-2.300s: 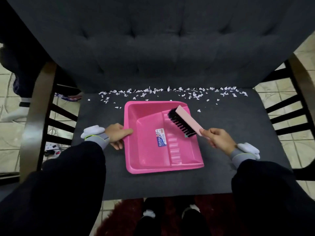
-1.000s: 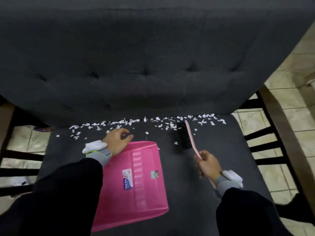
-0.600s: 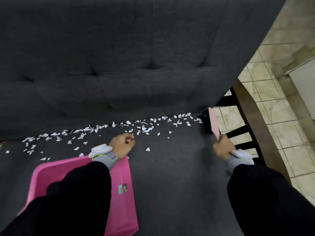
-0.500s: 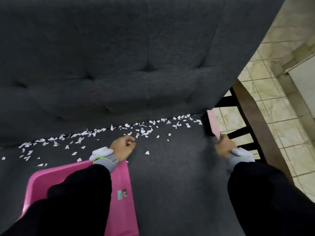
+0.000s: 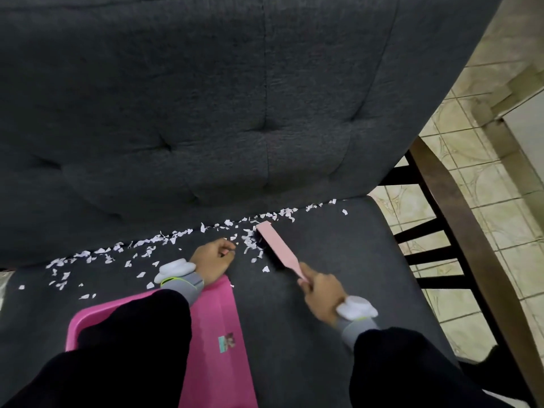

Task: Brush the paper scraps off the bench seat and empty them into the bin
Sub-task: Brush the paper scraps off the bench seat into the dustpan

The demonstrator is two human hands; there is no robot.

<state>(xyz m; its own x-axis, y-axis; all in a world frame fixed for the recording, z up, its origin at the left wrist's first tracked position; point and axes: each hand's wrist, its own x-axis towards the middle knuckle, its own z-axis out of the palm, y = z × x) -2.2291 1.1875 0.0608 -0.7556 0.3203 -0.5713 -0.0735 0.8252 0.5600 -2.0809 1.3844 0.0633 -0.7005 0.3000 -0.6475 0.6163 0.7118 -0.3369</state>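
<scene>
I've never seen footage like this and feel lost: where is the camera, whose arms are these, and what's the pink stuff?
No machine here: a person wears one camera on the head, looking down at their own dark-sleeved arms. The right hand grips a pale pink brush, bristles down among white paper scraps strewn along the back of the dark bench seat. The left hand, fingers curled, sits at the far edge of a bright pink dustpan lying on the seat; whether it grips the pan I cannot tell. Each wrist carries a white lump on a grey band.
</scene>
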